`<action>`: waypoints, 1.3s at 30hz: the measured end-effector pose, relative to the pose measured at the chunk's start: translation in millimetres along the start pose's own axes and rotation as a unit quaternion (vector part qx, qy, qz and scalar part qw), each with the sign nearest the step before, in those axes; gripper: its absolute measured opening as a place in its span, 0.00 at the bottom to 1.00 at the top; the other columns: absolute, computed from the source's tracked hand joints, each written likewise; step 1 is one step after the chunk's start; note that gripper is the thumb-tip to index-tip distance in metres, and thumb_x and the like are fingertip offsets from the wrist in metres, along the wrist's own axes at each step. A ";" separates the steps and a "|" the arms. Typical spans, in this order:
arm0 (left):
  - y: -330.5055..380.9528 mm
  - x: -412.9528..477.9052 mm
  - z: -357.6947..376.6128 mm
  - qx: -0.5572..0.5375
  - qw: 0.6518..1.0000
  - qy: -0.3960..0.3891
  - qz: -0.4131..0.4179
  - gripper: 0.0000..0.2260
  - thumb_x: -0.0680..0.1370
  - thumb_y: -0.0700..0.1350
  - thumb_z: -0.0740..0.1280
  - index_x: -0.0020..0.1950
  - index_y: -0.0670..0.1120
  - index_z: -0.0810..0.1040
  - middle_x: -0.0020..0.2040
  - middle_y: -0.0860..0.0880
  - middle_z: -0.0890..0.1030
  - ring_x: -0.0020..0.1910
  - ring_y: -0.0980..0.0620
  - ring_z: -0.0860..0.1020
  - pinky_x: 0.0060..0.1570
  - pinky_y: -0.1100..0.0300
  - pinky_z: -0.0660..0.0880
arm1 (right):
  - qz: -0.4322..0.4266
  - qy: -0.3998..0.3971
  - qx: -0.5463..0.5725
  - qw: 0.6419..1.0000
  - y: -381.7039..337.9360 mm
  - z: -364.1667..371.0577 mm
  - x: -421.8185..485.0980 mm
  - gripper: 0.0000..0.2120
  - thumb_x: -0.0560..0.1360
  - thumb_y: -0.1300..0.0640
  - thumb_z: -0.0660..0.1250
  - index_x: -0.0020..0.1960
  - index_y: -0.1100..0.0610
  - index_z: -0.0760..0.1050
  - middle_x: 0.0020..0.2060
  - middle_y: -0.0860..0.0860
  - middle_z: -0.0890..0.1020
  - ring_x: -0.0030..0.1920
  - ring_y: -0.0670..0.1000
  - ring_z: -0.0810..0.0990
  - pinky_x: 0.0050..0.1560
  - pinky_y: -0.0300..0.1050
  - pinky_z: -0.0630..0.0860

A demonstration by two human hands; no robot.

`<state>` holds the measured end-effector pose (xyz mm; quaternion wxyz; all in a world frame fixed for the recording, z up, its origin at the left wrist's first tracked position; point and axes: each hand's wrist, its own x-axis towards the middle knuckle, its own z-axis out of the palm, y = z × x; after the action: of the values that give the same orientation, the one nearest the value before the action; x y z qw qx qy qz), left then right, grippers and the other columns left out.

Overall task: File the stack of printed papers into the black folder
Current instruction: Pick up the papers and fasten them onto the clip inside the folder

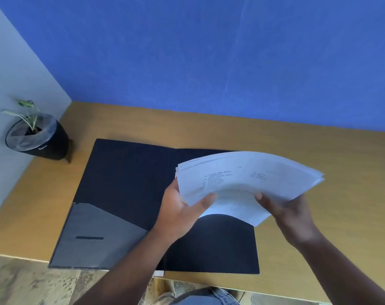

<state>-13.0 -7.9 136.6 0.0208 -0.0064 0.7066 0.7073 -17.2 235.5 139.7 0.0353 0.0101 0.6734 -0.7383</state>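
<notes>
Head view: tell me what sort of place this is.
Probably an office desk or study cubicle. A wooden desk sits against a blue partition wall, a small potted plant stands in the corner, and both hands hold printed papers over an open black folder.

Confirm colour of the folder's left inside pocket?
Grey, against the black folder; pocket shows in the head view.

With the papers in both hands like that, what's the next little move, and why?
Probably lower the white stack of printed papers flat onto the right half of the open black folder. The left hand and right hand hold the stack bowed, lifted above that bare half, so nothing seems to block it.
</notes>
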 end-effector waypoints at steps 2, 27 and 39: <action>19.4 2.4 1.8 -0.034 0.998 0.015 0.043 0.25 0.69 0.55 0.78 0.60 0.44 0.78 0.54 0.49 0.86 0.55 0.49 0.83 0.51 0.59 0.80 | -0.004 -0.011 -0.001 1.000 -1.1 -5.2 -1.5 0.24 0.69 0.49 0.78 0.63 0.51 0.78 0.58 0.52 0.85 0.59 0.55 0.83 0.51 0.43 0.80; 31.9 9.8 3.2 0.032 0.998 -0.016 0.059 0.04 0.72 0.47 0.78 0.44 0.50 0.85 0.38 0.56 0.85 0.37 0.54 0.82 0.40 0.61 0.76 | -0.003 -0.046 0.006 0.999 3.0 -4.6 -8.1 0.22 0.71 0.58 0.76 0.64 0.52 0.77 0.58 0.52 0.85 0.60 0.55 0.82 0.54 0.44 0.79; -6.2 6.3 1.7 0.054 0.998 0.027 -0.001 0.10 0.72 0.44 0.77 0.48 0.58 0.83 0.48 0.59 0.87 0.47 0.58 0.84 0.43 0.65 0.79 | 0.061 -0.015 -0.036 0.997 33.3 6.1 -21.0 0.22 0.69 0.54 0.77 0.61 0.47 0.77 0.55 0.45 0.86 0.58 0.48 0.83 0.58 0.44 0.80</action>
<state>-19.1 -6.1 130.1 0.0030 -0.0255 0.7438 0.6679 6.1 227.2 108.5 0.0908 0.0390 0.6968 -0.7105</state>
